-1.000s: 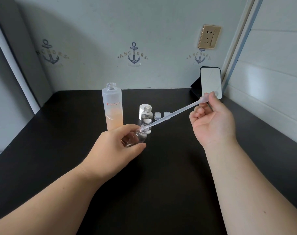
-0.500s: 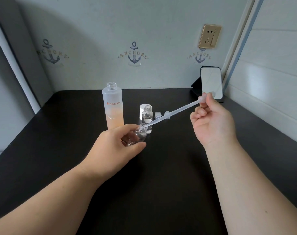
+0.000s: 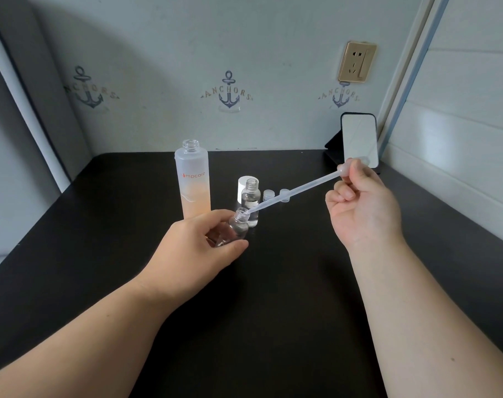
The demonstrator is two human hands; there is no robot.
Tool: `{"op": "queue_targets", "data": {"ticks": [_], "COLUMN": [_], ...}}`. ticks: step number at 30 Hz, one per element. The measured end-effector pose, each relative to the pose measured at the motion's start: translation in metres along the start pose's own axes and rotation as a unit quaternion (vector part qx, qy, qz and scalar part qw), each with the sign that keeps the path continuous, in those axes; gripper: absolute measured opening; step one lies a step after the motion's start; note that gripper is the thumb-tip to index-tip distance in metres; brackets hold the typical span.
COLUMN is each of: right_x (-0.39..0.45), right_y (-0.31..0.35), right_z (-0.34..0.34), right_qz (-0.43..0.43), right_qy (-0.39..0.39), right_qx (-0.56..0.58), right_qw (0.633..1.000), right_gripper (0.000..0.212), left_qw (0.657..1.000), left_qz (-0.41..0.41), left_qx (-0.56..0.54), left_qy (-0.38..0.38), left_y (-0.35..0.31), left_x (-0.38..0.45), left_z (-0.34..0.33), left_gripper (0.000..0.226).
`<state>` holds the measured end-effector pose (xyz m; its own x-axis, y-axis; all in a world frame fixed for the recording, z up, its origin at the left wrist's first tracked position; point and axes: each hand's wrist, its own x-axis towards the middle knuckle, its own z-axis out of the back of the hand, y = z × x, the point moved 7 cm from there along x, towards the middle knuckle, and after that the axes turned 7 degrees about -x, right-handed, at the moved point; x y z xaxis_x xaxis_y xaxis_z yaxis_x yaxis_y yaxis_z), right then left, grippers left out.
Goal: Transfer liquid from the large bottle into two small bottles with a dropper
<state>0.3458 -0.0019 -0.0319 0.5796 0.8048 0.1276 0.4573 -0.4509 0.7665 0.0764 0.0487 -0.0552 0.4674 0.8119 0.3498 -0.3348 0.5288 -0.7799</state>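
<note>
Obstacles stood mid-table: large bottle [image 3: 192,182], small bottle [image 3: 250,203], caps [image 3: 276,194]; bare black table [image 3: 273,311] lay in front.

Barely shifted over the last second. Drew the dropper [image 3: 296,193] a little back from the tilted small bottle [image 3: 238,225], its tip ending at the lip of that bottle's mouth rather than down inside the neck. Eased the right hand [image 3: 362,205], pinching the bulb, slightly farther from the same bottle.
</note>
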Motion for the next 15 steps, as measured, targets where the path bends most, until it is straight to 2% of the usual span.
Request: {"op": "queue_targets", "data": {"ticks": [4, 9, 15], "right_x": [-0.0012, -0.0012, -0.0006], "right_y": [-0.0004, -0.0026, -0.0044], "right_z": [0.0018, 0.006, 0.0079], "right_qz": [-0.004, -0.017, -0.028], "right_qy": [-0.018, -0.049, -0.054], "right_qx": [0.005, 0.025, 0.028], "right_qw": [1.0, 0.998, 0.998], "right_gripper": [0.011, 0.009, 0.013], "left_qw": [1.0, 1.0, 0.997], "left_qz": [0.008, 0.003, 0.031], "left_qx": [-0.002, -0.027, -0.072], "left_qy": [0.003, 0.0, 0.021], "left_y": [0.0008, -0.0015, 0.0045], "left_x": [-0.0004, -0.0006, 0.0007], "left_z": [-0.001, -0.0016, -0.0069], "left_gripper": [0.036, 0.027, 0.043]}}
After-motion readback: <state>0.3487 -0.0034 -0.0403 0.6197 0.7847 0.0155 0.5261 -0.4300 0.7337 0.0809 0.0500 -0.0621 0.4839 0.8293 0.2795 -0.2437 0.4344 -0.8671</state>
